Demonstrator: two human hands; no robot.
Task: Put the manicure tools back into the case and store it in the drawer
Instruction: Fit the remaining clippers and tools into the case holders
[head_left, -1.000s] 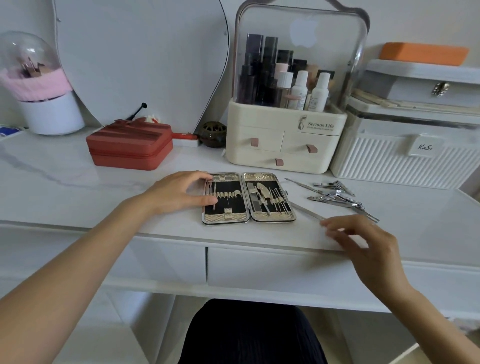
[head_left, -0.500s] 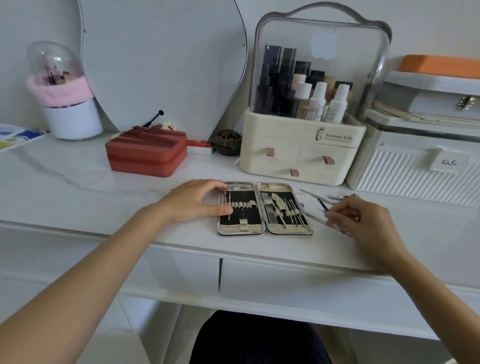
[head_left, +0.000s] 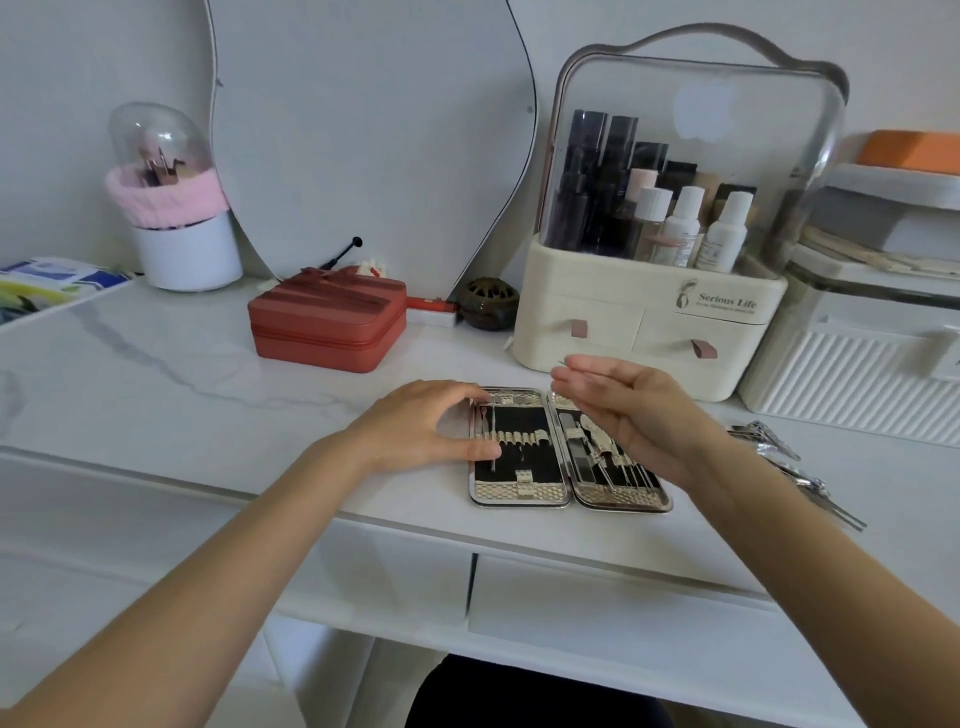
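The open manicure case (head_left: 519, 500) lies flat near the front edge of the white tabletop, with metal tools slotted in both black-lined halves. My left hand (head_left: 415, 426) grips the case's left edge with thumb and fingers. My right hand (head_left: 639, 410) hovers over the right half, pinching a thin metal tool (head_left: 571, 366) whose tip points left. Several loose metal tools (head_left: 779, 452) lie on the tabletop to the right of the case. A closed white drawer (head_left: 623, 618) sits under the tabletop below the case.
A cream cosmetic organiser (head_left: 649, 322) stands right behind the case, and a white ribbed box (head_left: 857, 364) is to its right. A red zip box (head_left: 327, 325), a dark round pot (head_left: 490, 310), a mirror (head_left: 363, 130) and a domed brush holder (head_left: 182, 244) line the back.
My right hand picked a thin tool from the loose pile on the right and carried it left, over the case. My left hand stayed on the case's left edge.
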